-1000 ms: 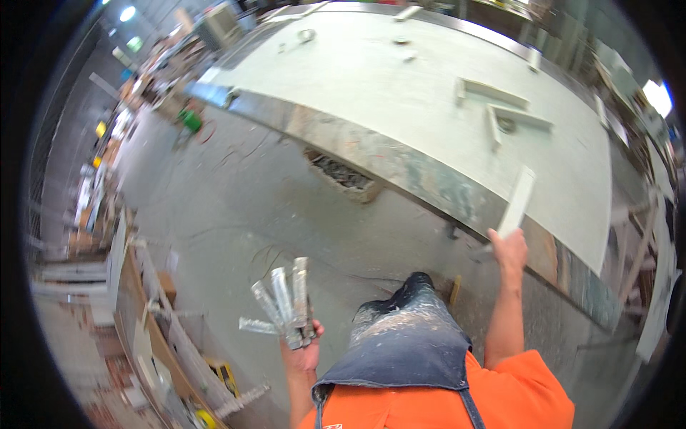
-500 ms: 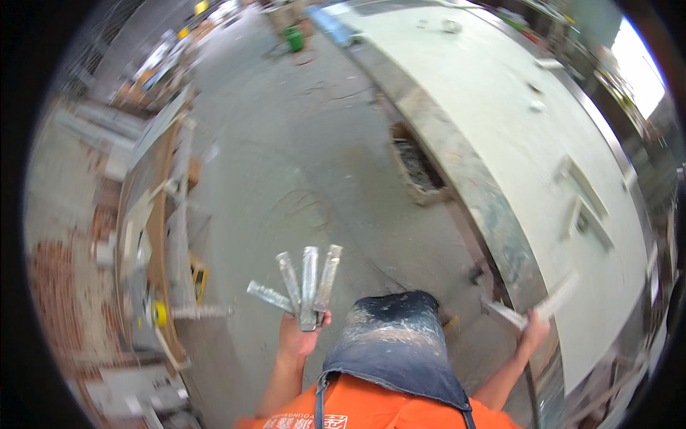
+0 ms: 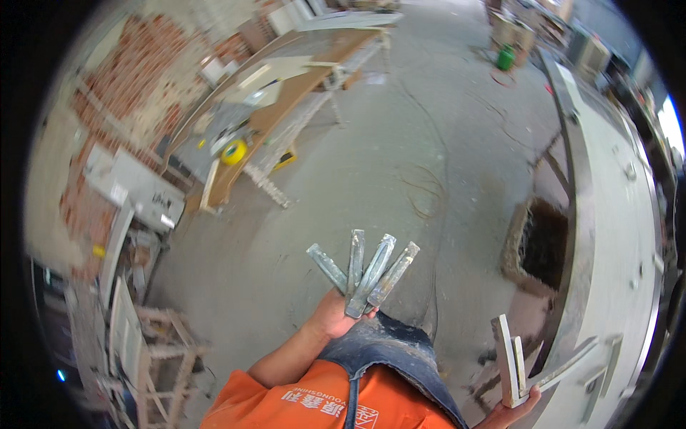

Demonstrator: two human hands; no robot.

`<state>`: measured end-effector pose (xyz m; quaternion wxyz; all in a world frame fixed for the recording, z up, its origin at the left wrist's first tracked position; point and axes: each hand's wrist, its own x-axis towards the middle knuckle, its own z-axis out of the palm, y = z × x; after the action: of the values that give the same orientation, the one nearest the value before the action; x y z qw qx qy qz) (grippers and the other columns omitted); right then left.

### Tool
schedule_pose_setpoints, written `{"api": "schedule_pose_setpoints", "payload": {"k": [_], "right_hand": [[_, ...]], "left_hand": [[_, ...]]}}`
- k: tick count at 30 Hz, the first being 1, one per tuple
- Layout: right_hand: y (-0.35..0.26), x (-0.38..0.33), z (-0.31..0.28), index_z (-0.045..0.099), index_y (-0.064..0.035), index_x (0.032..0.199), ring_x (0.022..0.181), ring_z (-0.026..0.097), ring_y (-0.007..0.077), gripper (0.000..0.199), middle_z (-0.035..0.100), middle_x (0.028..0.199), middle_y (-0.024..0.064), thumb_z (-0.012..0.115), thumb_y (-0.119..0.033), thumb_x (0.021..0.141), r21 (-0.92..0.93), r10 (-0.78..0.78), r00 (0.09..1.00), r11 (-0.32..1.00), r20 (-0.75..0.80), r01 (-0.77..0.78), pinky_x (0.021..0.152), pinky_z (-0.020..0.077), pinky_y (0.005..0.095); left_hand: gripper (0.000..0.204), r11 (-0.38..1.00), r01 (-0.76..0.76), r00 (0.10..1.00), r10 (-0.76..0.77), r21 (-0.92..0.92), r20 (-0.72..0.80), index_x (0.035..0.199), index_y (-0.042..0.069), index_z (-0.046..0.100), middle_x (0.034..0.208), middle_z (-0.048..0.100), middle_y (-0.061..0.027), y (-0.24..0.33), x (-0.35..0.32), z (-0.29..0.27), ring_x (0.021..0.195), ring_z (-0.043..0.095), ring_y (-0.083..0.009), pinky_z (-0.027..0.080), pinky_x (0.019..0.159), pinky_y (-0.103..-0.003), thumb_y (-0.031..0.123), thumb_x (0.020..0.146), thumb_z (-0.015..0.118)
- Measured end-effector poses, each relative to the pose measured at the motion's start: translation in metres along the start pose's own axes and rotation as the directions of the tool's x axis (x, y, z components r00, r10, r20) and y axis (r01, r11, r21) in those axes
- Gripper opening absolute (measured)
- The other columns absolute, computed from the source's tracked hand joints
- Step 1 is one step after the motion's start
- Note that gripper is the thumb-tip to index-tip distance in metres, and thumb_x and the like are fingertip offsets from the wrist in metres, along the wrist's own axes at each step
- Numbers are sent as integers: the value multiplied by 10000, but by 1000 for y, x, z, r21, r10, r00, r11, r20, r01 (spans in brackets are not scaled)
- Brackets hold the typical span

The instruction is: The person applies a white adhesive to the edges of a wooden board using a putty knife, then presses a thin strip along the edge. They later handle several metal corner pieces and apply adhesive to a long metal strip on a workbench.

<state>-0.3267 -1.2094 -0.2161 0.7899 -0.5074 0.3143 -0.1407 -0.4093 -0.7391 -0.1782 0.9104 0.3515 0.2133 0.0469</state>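
Note:
My left hand (image 3: 330,314) is closed around the lower ends of several flat grey metal bars (image 3: 380,266). They spread upward like a fan, their surfaces scuffed and dusted white. Low on the right, my right hand (image 3: 522,409) grips pale right-angled strips (image 3: 506,361), with one arm standing upright and another slanting over the long table's edge. Whether these are one piece or several I cannot tell. A dark, dust-stained apron (image 3: 389,343) hangs over my orange shirt between the hands.
A long pale-topped table (image 3: 614,236) runs along the right, more angled strips (image 3: 609,375) on it. Beside it sits a rough hollow block (image 3: 511,247). At the left stand a brown-edged workbench (image 3: 286,118) with a yellow tape roll (image 3: 234,151) and a wooden frame (image 3: 161,357). Cords (image 3: 421,189) cross the floor.
The view has swung left, bringing more brick wall and the left workbench in. Both hands keep their hold. My right hand, with its strips, now appears lower in the picture.

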Motion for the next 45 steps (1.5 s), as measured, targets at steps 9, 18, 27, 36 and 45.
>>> {"api": "schedule_pose_setpoints", "payload": {"k": [9, 18, 27, 36, 45], "right_hand": [[27, 133, 240, 546, -22, 1296, 1087, 621, 289, 571, 611, 1210, 131, 610, -391, 866, -186, 317, 765, 948, 560, -257, 932, 525, 443], [177, 69, 440, 582, 4, 1116, 760, 672, 253, 403, 662, 868, 126, 611, -244, 801, -476, 599, 124, 729, 791, -492, 686, 582, 364], [329, -307, 579, 587, 2, 1071, 725, 622, 234, 392, 611, 838, 102, 579, -299, 820, -713, 690, -205, 619, 694, -329, 657, 539, 366], [477, -552, 692, 608, -75, 1033, 763, 660, 267, 387, 645, 838, 93, 597, -405, 830, -851, 847, -173, 449, 503, -273, 663, 558, 385], [592, -736, 805, 622, -82, 1178, 920, 700, 260, 457, 711, 1076, 86, 534, -391, 853, -647, 746, 18, 588, 666, -486, 758, 597, 401]], "left_hand": [[436, 838, -526, 767, 392, -146, -508, 1176, -8, 642, 1073, 684, -176, -67, -4, -7, 888, 650, -297, 511, 765, -427, 372, 972, 577], [367, 485, -863, 180, 561, 144, -808, 1207, 22, 625, 1017, 663, -134, -120, -49, -38, 846, 613, -266, 459, 747, -410, 287, 954, 608], [330, 405, -790, -204, 534, 460, -820, 1226, 9, 599, 1045, 635, -115, 72, -177, -204, 826, 569, -222, 461, 725, -396, 186, 948, 614], [409, 328, -825, -239, 536, 460, -810, 1290, 30, 597, 1171, 647, -110, 232, -228, -369, 854, 581, -179, 443, 742, -328, 244, 942, 606], [431, 434, -843, -48, 528, 318, -848, 1202, 38, 632, 990, 678, -105, 459, -249, -659, 831, 623, -245, 464, 731, -375, 381, 954, 551]]}}
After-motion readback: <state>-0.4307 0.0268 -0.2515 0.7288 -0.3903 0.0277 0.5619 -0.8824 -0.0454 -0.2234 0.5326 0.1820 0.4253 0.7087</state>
